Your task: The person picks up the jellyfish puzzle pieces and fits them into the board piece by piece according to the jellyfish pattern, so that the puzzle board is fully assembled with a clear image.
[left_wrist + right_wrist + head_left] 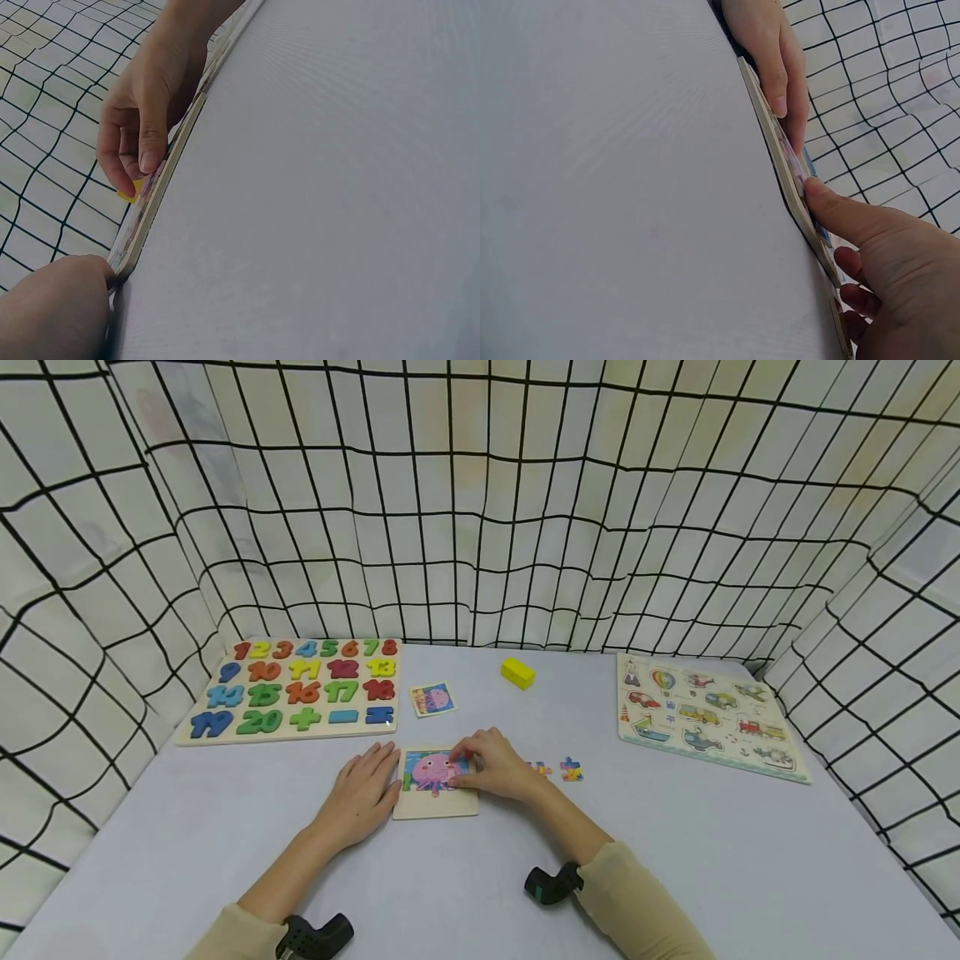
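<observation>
A small wooden jigsaw board (435, 807) with a pink octopus picture (432, 771) lies in the middle of the table. My left hand (360, 795) rests flat along its left edge, fingers extended. Over the picture's right side, my right hand (495, 766) bends its thumb and index finger around a puzzle piece, mostly hidden beneath them. In the right wrist view the thumb (829, 199) touches the picture surface. Two loose colourful puzzle pieces (572, 769) lie right of the board, one partly behind my right wrist.
A number puzzle board (288, 739) stands at the back left. Behind the jigsaw are an octopus picture card (432, 699) and a yellow block (517, 673). A vehicle puzzle board (705, 718) lies at the right. Black-grid netting (472, 527) surrounds the table.
</observation>
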The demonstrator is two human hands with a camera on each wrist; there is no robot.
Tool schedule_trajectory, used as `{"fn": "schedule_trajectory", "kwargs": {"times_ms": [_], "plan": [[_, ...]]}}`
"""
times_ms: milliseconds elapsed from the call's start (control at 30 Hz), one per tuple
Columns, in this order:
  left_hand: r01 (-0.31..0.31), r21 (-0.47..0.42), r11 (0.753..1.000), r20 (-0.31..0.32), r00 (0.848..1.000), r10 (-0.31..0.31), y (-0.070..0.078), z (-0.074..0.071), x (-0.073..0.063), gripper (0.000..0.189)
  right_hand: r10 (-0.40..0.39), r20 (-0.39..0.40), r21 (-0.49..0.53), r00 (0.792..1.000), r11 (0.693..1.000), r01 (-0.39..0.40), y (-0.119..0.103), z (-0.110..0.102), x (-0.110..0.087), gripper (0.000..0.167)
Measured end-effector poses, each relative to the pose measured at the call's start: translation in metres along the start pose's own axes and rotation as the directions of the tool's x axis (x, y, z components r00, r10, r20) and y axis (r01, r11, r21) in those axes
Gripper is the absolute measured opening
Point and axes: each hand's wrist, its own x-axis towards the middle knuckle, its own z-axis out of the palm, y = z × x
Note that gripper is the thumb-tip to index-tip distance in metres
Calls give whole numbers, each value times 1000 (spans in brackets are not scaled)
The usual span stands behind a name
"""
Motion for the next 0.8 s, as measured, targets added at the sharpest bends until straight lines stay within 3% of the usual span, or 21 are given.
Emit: {"fn": "schedule_trajectory", "kwargs": {"times_ms": [267,800], "plan": [[-1,-3,1000,1,1000,1,1,-1,0,52,-16,2,43,1000,999,16,-2,0,-2,18],[-1,4,1000,5,1000,1,0,-1,0,52,-134,-28,-155,991,980,128,-5,-2,-3,21]]}}
